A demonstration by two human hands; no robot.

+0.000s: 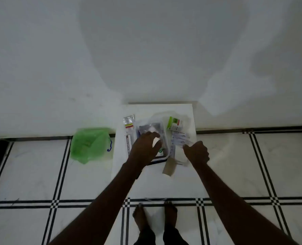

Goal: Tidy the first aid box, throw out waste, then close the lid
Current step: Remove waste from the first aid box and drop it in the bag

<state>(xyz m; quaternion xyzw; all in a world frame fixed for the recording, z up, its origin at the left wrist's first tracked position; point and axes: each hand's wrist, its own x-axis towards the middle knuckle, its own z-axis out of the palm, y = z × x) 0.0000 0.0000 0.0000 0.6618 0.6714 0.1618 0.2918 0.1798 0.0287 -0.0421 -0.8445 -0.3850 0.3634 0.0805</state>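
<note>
The first aid box [166, 152], clear plastic with a dark blue base edge, stands open on a low white table [164, 184]. My left hand [144, 147] reaches into it, fingers curled around a white item [156, 138] that is mostly hidden. To the right of the box, my right hand [197, 152] is closed on a clear plastic packet [179, 138] with printed text. A green and white box [175, 123] stands behind that packet. A sachet with a red and yellow label [129, 123] lies left of the box. A brown paper piece [169, 167] lies in front.
A green plastic bag [90, 145] with a blue tie sits open on the floor left of the table, against the white wall. The floor is white tile with black stripes. My bare feet [155, 218] stand at the table's front edge.
</note>
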